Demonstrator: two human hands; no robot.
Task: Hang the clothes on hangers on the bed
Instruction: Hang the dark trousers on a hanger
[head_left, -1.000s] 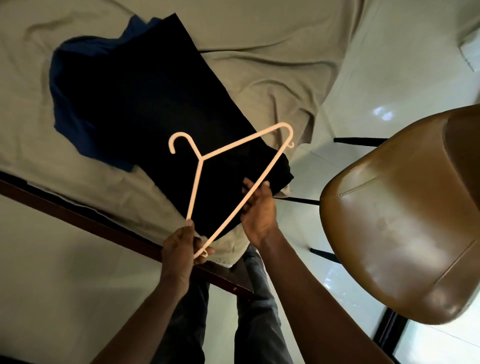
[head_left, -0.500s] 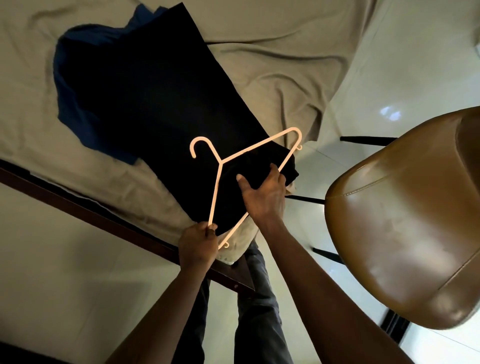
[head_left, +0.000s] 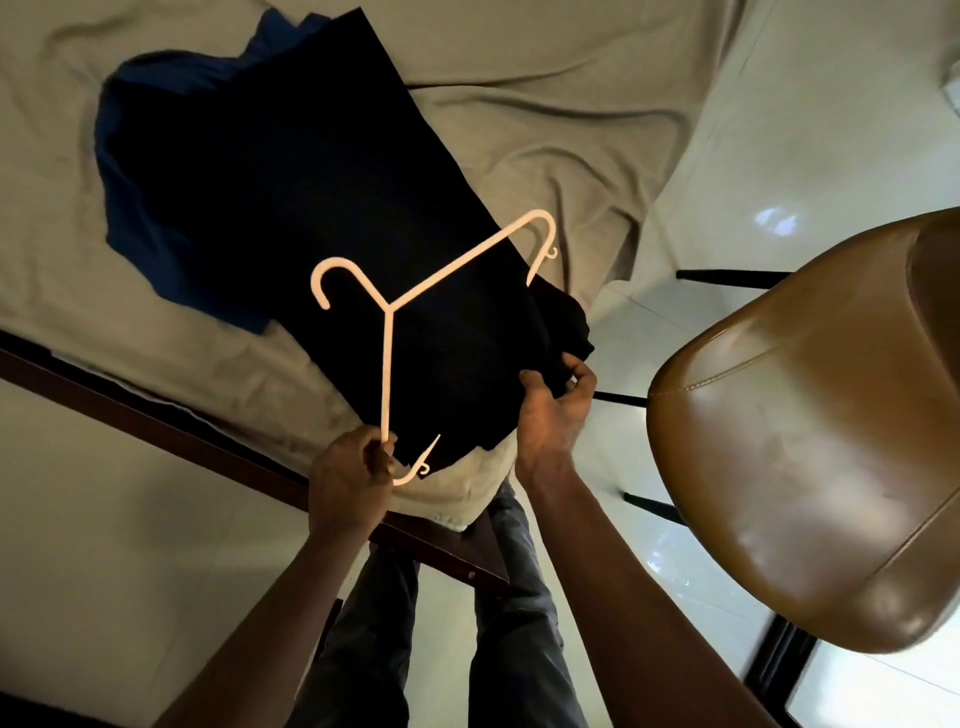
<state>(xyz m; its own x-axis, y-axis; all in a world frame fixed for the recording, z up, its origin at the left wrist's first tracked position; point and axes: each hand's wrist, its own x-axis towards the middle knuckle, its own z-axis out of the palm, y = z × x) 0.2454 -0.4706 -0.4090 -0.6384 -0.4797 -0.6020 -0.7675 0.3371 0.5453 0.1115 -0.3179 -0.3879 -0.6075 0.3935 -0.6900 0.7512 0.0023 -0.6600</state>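
We note right hand (head_left: 553, 415) has quit the hanger (head_left: 387, 358), now pinching black garment (head_left: 322, 208) edge; left hand (head_left: 348, 473) grips hanger's end: threading likely starting.

Forearms (head_left: 597, 571) bare; legs in dark grey jeans (head_left: 509, 623).

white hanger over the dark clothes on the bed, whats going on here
A person's left hand grips one end of the white plastic hanger. The right hand pinches the edge of the black cloth garment lying on the beige bedsheet; that edge covers the hanger's bottom bar. It is not yet hung. A blue garment lies underneath.
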